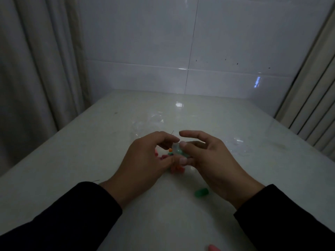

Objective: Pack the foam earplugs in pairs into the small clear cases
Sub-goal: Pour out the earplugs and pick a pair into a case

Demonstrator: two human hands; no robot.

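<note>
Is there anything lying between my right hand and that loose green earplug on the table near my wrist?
Nothing visible. The green earplug lies alone on bare table just below the right hand, which is busy gripping a clear case.

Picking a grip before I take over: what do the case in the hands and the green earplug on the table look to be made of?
Case: looks like clear, glossy hard plastic; green shows through it. Green earplug: looks like matte soft foam, rounded, no shine, though blurred.
</note>
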